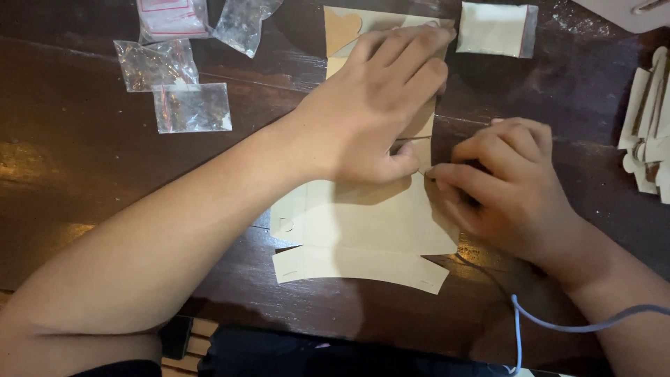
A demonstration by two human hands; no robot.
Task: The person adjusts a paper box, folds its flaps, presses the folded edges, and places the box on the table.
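Small clear plastic bags (183,84) lie at the far left of my dark wooden table (84,160), a white packet (497,29) sits at the far edge, and a stack of pale cut wooden pieces (649,132) rests at the right. A blue cord (551,324) trails under my right wrist. My left hand (370,112) reaches across, lying flat with fingers spread, pressing down on the thin wooden sheet (363,223). My right hand (502,185) is curled, its fingertips pinched at the sheet's right edge, just beside my left thumb. The sheet lies in the middle of the table, under both hands.
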